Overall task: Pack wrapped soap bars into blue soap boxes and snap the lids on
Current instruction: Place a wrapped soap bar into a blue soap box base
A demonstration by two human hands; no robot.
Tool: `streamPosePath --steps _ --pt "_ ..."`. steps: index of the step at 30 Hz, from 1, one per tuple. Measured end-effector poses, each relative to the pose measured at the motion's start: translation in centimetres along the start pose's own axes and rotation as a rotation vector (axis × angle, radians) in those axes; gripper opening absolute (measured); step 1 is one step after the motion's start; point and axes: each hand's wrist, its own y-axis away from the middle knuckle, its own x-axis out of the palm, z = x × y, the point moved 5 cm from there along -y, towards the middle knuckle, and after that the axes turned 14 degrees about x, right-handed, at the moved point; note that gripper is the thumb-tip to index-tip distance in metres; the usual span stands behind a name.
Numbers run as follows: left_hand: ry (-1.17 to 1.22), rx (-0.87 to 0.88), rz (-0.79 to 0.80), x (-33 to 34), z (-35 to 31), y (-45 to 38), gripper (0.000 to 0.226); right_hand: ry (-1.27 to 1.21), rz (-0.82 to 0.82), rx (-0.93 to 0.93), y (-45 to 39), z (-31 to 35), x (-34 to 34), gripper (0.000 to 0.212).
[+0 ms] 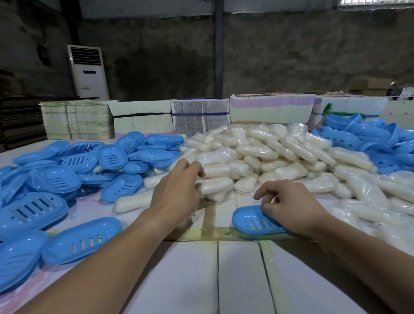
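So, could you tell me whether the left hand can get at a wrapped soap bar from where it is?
Probably yes: the left hand already reaches the soap pile's near edge, nothing between.

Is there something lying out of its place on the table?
Yes. One wrapped soap bar lies apart from the soap pile, beside the blue lids on the left. Nothing looks spilled or broken.

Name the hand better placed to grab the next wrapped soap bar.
Left. The left hand already touches the soap pile, while the right hand is busy gripping the blue box.
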Motion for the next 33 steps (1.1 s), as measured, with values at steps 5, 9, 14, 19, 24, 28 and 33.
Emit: streamPosePath --steps 5,9,14,19,24,28,33 --pt "-0.032 -0.071 -0.030 0.4 0.4 -0.1 0.023 -0.021 0.033 -0.007 0.2 0.2 0.5 0.026" --pt "-0.041 -0.101 0.064 1.2 0.7 -0.1 0.051 -0.044 0.023 0.000 0.2 0.4 0.8 0.025" --pt "0.087 -0.092 0.042 1.3 1.0 -0.3 0.054 -0.058 -0.005 0.016 0.2 0.4 0.9 0.024" --pt "0.049 -0.066 0.046 0.6 0.1 -0.5 0.052 -0.104 -0.018 0.032 0.2 0.4 0.8 0.021" --pt "0.497 -0.271 0.008 0.1 0.0 -0.2 0.038 -0.145 0.005 0.049 0.0 0.0 0.8 0.015" --pt "0.365 -0.181 0.226 0.9 -1.1 0.5 0.045 -0.119 0.023 0.046 -0.1 0.0 1.1 0.015" --pt "0.160 -0.077 0.324 2.4 -2.3 0.4 0.051 -0.130 0.026 0.053 -0.1 -0.1 1.2 0.017"
